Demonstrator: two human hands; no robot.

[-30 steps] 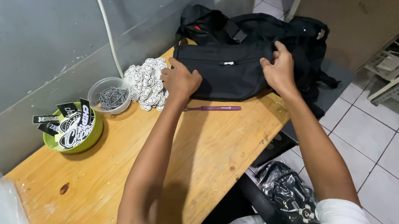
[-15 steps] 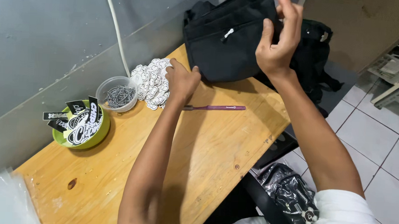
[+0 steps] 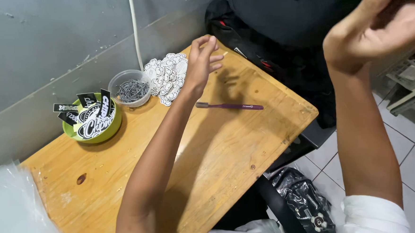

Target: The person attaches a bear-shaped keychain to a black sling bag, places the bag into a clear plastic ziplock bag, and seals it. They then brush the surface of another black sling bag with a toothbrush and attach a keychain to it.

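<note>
My right hand (image 3: pixel 375 33) is raised at the top right, its fingers curled on a black bag (image 3: pixel 284 14) that hangs lifted above the far end of the wooden table (image 3: pixel 215 154). My left hand (image 3: pixel 202 59) hovers open over the table, fingers spread, touching nothing, just below the lifted bag. Beside it lies a pile of white cut-out stickers (image 3: pixel 168 75). A purple pen-like tool (image 3: pixel 229 106) rests on the table a little nearer to me than that hand.
A clear cup of small metal pieces (image 3: pixel 131 89) and a green bowl of black-and-white stickers (image 3: pixel 93 120) stand by the grey wall. More black bags (image 3: pixel 272 58) lie past the table's far end. Clear plastic (image 3: pixel 4 200) sits bottom left; a wrapped black item (image 3: pixel 307 202) on the tiled floor.
My right hand has lifted the black bag up off the table towards the top of view. My left hand has let go of it and risen, open.
</note>
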